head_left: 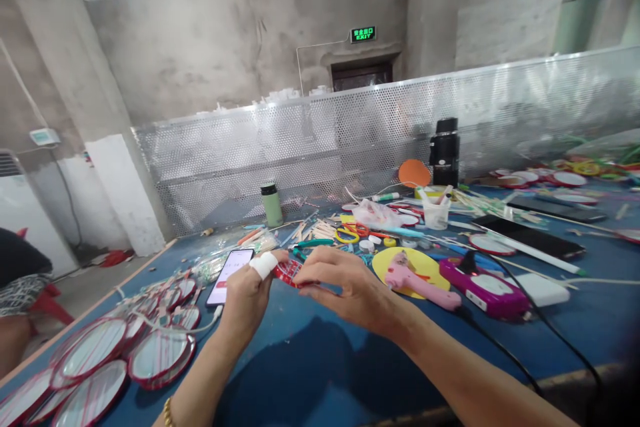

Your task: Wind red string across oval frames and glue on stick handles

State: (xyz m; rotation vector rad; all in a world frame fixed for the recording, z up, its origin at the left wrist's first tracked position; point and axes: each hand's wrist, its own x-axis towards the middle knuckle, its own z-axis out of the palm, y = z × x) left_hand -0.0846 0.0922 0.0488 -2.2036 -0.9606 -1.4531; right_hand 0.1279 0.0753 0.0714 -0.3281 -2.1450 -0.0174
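Both my hands meet over the blue table [310, 360], pinching one small red piece [289, 272] between them. My left hand [249, 295] has a white bandage round one fingertip and grips the piece's left end. My right hand [350, 287] has its fingers curled over the right end. A phone [230, 275] with a lit screen lies just left of my left hand. To the right of my right hand a pink glue gun [417, 280] rests on a yellow disc [390, 260].
Several red-rimmed oval mirrors [160, 355] lie at the near left. A pink device [485, 287] with a black cable sits right of the glue gun. Sticks, scissors [350, 232], a green bottle [272, 204] and a black flask [445, 151] crowd the far side before a perforated metal screen.
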